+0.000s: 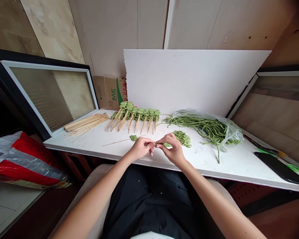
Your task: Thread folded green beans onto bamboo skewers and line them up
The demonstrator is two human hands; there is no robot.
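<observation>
In front of me, my left hand (142, 148) and my right hand (173, 149) meet at the fingertips over the table's near edge. Both pinch a green bean (166, 144), mostly hidden by the fingers. Just beyond my left hand lie a few short bean pieces (133, 137), side by side, with a bare wooden skewer (116, 142) stretching left from near them. A pile of cut bean pieces (182, 138) lies behind my right hand.
Finished bean skewers (139, 114) stand stacked at the back, left of a plastic bag (233, 131) of long beans (201, 124). Loose bamboo skewers (86, 124) lie at left. A black phone (280, 166) and scissors (260, 144) lie right. A white board (189, 79) leans behind.
</observation>
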